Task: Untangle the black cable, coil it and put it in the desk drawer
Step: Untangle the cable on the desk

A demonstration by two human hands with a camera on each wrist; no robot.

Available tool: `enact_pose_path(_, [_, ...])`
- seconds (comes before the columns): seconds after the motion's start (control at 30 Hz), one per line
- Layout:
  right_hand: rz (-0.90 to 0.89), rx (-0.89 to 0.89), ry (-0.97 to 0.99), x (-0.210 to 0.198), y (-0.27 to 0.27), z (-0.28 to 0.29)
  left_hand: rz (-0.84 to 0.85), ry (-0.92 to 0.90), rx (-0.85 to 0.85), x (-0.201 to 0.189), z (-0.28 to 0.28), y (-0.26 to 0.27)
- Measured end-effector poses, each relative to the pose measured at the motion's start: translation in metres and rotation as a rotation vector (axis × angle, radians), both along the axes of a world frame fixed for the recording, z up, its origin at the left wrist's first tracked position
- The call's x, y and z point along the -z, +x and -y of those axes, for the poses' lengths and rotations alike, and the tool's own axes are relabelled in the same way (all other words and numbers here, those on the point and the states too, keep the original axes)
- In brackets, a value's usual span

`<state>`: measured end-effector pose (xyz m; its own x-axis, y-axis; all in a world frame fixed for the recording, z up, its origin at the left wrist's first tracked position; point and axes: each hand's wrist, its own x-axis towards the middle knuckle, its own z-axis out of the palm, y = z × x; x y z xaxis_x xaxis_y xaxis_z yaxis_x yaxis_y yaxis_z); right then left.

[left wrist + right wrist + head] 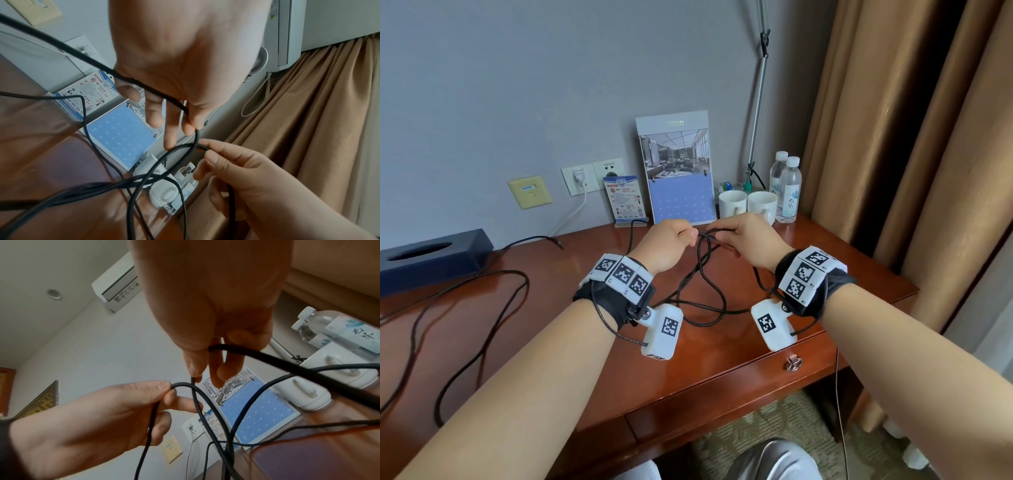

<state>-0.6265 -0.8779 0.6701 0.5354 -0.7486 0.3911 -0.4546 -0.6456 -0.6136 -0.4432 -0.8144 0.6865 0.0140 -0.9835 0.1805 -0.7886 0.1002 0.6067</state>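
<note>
In the head view, the fingertips of the left hand and right hand curl out of sight, so where they meet the thin black cable is hidden there. Further black loops at the left run off the frame's left edge, their ends unseen. The closed wooden drawer front in the glossy reddish-brown worktop conceals its inside. The print on the small blue-and-white standing card is too small to read. In both wrist views the lower cable strands blur and leave the bottom edge.
</note>
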Motion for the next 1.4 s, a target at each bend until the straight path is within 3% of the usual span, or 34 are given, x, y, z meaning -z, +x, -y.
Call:
enact_pose_path(0.13, [-0.081, 0.132, -0.019, 0.0, 0.003, 0.002, -0.082, 0.019, 0.026, -0.004, -0.003, 0.003])
enact_pose_path(0.23, [-0.013, 0.216, 0.029, 0.002, 0.006, 0.006, -0.091, 0.032, 0.029, -0.006, -0.006, 0.005])
enact_pose_path(0.43, [0.124, -0.139, 0.198, -0.008, 0.011, -0.007, -0.082, 0.096, 0.053, -0.001, -0.006, 0.008])
enact_pose_path(0.5, [0.155, -0.077, 0.215, -0.01, 0.008, -0.003, -0.089, 0.083, 0.029, 0.0, -0.006, 0.011])
enact_pose_path(0.57, [0.198, 0.101, 0.197, -0.008, -0.003, 0.01, -0.113, 0.066, -0.01, 0.0, -0.006, 0.016])
enact_pose_path(0.67, [0.028, 0.312, 0.178, 0.001, -0.019, 0.024, -0.183, 0.008, -0.069, -0.003, -0.007, 0.024])
enact_pose_path(0.77, [0.064, 0.313, 0.189, 0.006, -0.021, 0.015, -0.252, -0.047, -0.106, -0.008, -0.005, 0.032])
enact_pose_path(0.83, [0.101, 0.174, 0.219, 0.0, -0.016, -0.004, -0.285, -0.084, -0.136, -0.009, -0.003, 0.036])
enact_pose_path(0.93, [-0.188, -0.173, 0.358, -0.009, -0.003, -0.036, -0.308, -0.117, -0.17, -0.009, 0.001, 0.04])
enact_pose_path(1.03, [-0.481, -0.353, 0.438, 0.007, 0.014, -0.05, -0.329, -0.13, -0.181, -0.008, 0.002, 0.04])
enact_pose_path(1.17, [-0.689, -0.279, 0.369, 0.04, 0.026, -0.048, -0.358, -0.177, -0.191, -0.01, 0.002, 0.04])
enact_pose_path(1.4, [-0.698, -0.051, 0.379, 0.053, 0.004, -0.025, -0.413, -0.205, -0.216, -0.011, 0.001, 0.05])
